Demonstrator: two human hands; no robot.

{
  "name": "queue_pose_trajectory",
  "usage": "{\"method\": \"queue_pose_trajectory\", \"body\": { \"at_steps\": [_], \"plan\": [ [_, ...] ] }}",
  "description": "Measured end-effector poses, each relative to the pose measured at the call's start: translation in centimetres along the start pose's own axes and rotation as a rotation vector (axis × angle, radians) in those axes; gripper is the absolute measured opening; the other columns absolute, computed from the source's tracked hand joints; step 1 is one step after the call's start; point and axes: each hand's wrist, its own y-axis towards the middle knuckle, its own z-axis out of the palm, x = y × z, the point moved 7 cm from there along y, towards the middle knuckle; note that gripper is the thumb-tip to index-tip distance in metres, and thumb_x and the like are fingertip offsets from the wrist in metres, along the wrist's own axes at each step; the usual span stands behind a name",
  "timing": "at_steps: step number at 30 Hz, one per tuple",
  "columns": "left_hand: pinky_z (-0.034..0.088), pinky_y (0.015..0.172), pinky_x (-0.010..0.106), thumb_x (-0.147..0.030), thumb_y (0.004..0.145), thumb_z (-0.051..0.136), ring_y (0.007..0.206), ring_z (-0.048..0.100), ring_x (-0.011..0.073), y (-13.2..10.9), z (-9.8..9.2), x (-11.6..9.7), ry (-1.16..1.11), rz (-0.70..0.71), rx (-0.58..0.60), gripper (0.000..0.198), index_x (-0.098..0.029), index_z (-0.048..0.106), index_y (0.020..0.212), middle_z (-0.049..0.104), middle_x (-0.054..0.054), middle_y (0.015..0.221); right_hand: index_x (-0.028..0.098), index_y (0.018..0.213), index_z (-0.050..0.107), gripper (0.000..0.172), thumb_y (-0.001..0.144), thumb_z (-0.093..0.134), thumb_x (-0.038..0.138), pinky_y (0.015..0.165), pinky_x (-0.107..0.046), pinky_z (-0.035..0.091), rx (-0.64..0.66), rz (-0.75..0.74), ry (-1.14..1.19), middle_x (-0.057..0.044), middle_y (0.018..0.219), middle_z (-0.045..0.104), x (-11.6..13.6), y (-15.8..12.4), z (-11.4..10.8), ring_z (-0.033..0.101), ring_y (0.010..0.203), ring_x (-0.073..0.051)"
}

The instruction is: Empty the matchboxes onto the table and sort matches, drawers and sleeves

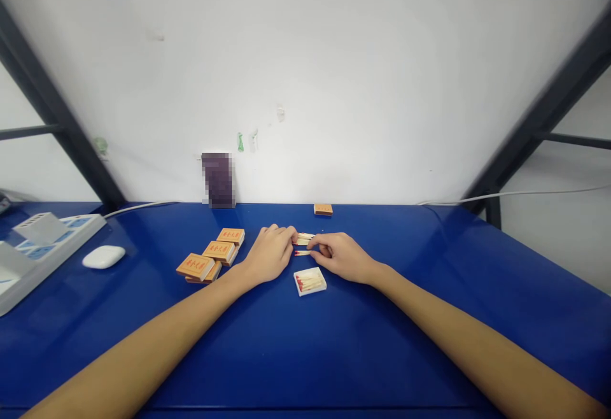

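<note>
My right hand pinches the right end of a match, its red head pointing left. Just beyond it, several matches lie side by side on the blue table. My left hand is laid flat, palm down, its fingertips against the left ends of those matches. Between my forearms sits a white matchbox tray holding several red-headed matches. Left of my left hand, orange matchboxes are piled in a slanting row.
An orange matchbox cover stands by the wall at the back. A white earbud case and a power strip with plugs are at the left. A pixelated dark purple object leans on the wall. Dark metal posts flank the table.
</note>
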Motion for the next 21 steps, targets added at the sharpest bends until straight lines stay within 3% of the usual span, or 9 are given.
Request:
{"method": "queue_pose_trajectory", "body": {
  "at_steps": [9, 21],
  "plan": [
    [0.038, 0.079, 0.036, -0.015, 0.095, 0.036, 0.087, 0.052, 0.022, 0.03, 0.14, 0.18, -0.024, 0.008, 0.004, 0.019, -0.02, 0.054, 0.099, 0.066, 0.004, 0.095, 0.019, 0.1, 0.069, 0.017, 0.085, 0.062, 0.021, 0.061, -0.025, 0.032, -0.056, -0.005, -0.08, 0.005, 0.061, 0.052, -0.19, 0.09, -0.15, 0.045, 0.058, -0.012],
    [0.04, 0.081, 0.037, -0.016, 0.096, 0.035, 0.087, 0.054, 0.0218, 0.08, 0.27, 0.11, -0.03, 0.006, 0.038, 0.021, -0.02, 0.055, 0.1, 0.067, 0.005, 0.099, 0.019, 0.103, 0.069, 0.018, 0.087, 0.061, 0.023, 0.061, -0.025, 0.033, -0.034, -0.002, -0.054, 0.005, 0.061, 0.052, -0.33, 0.12, -0.03, 0.045, 0.056, -0.011]
  ]
}}
